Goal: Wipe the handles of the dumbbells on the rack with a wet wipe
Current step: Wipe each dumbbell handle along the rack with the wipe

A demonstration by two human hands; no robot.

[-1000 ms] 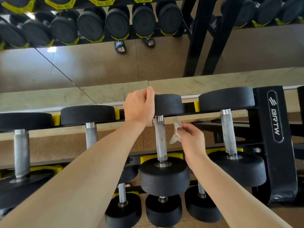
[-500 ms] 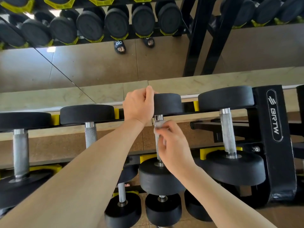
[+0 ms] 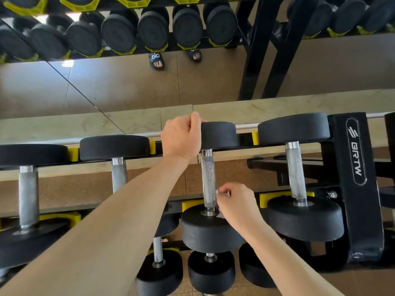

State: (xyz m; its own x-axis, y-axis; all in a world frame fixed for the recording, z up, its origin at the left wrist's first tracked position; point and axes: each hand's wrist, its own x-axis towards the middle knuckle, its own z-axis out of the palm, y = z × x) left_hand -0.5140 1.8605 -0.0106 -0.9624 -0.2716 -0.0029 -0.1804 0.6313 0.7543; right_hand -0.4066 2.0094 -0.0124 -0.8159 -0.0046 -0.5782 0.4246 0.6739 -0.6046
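A black dumbbell with a knurled steel handle point(image 3: 208, 180) lies across the top tier of the rack point(image 3: 359, 189), in the middle of the view. My left hand point(image 3: 181, 138) grips its far head point(image 3: 220, 134) from the left. My right hand point(image 3: 235, 205) sits at the lower end of the handle, against its right side, with curled fingers pinching a white wet wipe point(image 3: 218, 192). Only a small sliver of the wipe shows between fingers and steel.
Neighbouring dumbbells lie on the same tier: one to the right point(image 3: 296, 169) and two to the left point(image 3: 118, 174) point(image 3: 27, 193). Smaller dumbbells point(image 3: 210, 270) sit on the tier below. A mirror point(image 3: 106, 86) behind the rack reflects the weights and sandalled feet.
My right hand has slid down the handle with the wipe, from its upper end to its lower end near the near head. My left hand has stayed on the far head.
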